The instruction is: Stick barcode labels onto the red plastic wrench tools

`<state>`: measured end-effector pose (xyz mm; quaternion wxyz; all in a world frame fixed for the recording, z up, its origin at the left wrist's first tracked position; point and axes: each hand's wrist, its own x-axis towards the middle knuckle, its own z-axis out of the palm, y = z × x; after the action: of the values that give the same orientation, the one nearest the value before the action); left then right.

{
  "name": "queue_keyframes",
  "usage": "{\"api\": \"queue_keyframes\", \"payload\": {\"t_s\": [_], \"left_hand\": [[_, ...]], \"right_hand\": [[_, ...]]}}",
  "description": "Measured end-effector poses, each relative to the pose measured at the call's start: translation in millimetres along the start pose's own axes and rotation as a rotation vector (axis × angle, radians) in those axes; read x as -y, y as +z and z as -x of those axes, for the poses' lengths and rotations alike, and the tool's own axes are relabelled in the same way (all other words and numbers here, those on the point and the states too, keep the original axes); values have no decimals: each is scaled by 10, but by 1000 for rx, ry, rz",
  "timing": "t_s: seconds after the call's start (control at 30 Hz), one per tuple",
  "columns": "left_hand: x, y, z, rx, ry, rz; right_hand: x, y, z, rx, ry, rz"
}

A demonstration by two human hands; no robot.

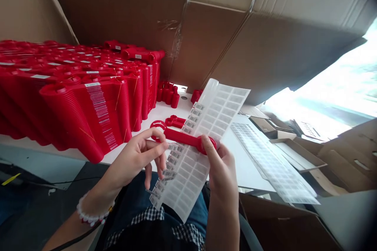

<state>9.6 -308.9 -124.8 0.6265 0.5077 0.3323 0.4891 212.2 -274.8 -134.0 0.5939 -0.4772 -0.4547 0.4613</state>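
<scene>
My right hand (221, 164) grips one end of a flat red plastic piece (183, 137) and holds a sticker sheet (200, 145) under it. The sheet is mostly peeled; one column of barcode labels runs down its left edge. My left hand (140, 157) is at the piece's other end, with thumb and forefinger pinched by the label column near the sheet's edge. Whether a label is between those fingers is too small to see. A white bead bracelet (91, 213) circles my left wrist.
Tall stacks of labelled red pieces (73, 98) fill the left of the white table (165, 111). A loose red piece (175, 121) lies behind my hands. Spent sticker sheets (271, 160) lie right. A large open cardboard box (235, 35) stands behind; flattened cartons (338, 157) sit far right.
</scene>
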Motion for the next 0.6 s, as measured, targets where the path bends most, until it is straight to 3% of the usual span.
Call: {"api": "queue_keyframes", "payload": {"t_s": [0.17, 0.3, 0.5, 0.6], "left_hand": [[12, 81, 29, -92, -27, -44], [-12, 121, 166, -96, -23, -41], [-41, 173, 313, -117, -38, -35], [-44, 179, 287, -145, -41, -37]], "right_hand": [[123, -1, 125, -54, -26, 111], [167, -25, 272, -73, -45, 135], [240, 44, 458, 24, -96, 204], [293, 114, 501, 6, -91, 208]]}}
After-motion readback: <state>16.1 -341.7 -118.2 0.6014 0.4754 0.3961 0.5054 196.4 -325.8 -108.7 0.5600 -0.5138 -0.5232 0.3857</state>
